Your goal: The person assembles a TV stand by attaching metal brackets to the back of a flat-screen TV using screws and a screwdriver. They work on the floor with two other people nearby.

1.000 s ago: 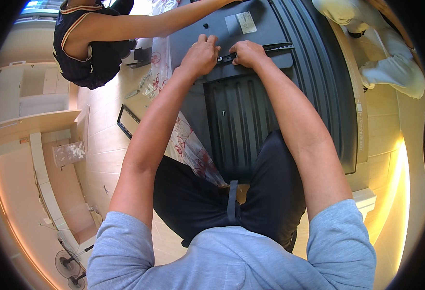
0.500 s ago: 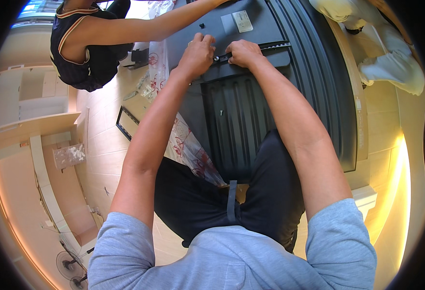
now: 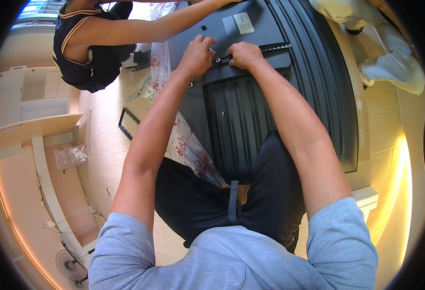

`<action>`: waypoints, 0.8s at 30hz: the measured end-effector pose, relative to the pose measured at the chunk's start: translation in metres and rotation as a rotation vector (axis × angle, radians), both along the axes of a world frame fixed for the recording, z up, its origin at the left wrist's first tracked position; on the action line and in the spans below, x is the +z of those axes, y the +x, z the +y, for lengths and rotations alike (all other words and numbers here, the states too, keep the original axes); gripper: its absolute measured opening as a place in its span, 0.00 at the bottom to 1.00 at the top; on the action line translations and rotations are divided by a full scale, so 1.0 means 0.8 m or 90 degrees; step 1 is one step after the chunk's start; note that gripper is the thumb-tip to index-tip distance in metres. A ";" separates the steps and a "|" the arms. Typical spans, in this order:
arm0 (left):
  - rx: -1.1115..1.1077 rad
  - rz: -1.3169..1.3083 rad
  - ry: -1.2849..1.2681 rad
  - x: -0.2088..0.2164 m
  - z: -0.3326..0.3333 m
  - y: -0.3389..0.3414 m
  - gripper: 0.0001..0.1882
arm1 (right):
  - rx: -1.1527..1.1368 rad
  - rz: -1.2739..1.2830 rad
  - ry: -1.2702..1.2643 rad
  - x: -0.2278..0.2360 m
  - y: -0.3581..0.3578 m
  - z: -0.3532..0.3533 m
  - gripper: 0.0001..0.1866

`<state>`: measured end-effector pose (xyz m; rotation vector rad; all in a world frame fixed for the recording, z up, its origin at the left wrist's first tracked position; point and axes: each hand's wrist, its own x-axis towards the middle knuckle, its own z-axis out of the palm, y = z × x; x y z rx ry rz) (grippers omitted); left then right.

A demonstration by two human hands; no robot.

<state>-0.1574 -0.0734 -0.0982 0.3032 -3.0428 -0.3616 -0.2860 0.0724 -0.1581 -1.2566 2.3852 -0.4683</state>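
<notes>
A large dark grey ribbed panel (image 3: 314, 96), like the back of a television, lies in front of me. Across it runs a narrow black metal bracket (image 3: 276, 46) with slots along its far right part. My right hand (image 3: 245, 55) is closed over the bracket, its fingertips pressed on the bar. Just left of it, my left hand (image 3: 197, 56) is curled with its fingers bent together; whatever they hold is hidden. A small shiny bolt head (image 3: 218, 60) shows on the bracket between my hands. Lower on the ribs rests a loose screw (image 3: 223, 114).
A white label (image 3: 243, 22) and a small black part (image 3: 203, 27) are on the panel. A co-worker's arm (image 3: 145, 30) reaches over its far left; another person's legs (image 3: 391, 72) are at the right. Printed plastic wrap (image 3: 188, 145) and a black frame (image 3: 127, 123) lie left.
The view has shifted very slightly. Both of my hands stay at the bracket in nearly the same pose, and the co-worker's arm still reaches across the far side.
</notes>
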 end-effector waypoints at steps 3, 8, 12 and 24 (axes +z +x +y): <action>-0.097 0.014 0.098 0.007 -0.012 -0.002 0.19 | -0.004 0.000 -0.018 -0.002 0.001 0.001 0.22; 0.093 0.062 -0.014 -0.008 0.011 -0.004 0.20 | -0.016 -0.001 -0.052 -0.004 0.002 0.002 0.16; 0.154 -0.069 -0.013 -0.008 0.016 -0.012 0.22 | -0.008 0.009 -0.040 -0.003 0.003 0.002 0.15; 0.164 -0.029 -0.043 -0.015 0.016 -0.014 0.23 | 0.004 0.001 -0.020 -0.002 0.001 0.000 0.19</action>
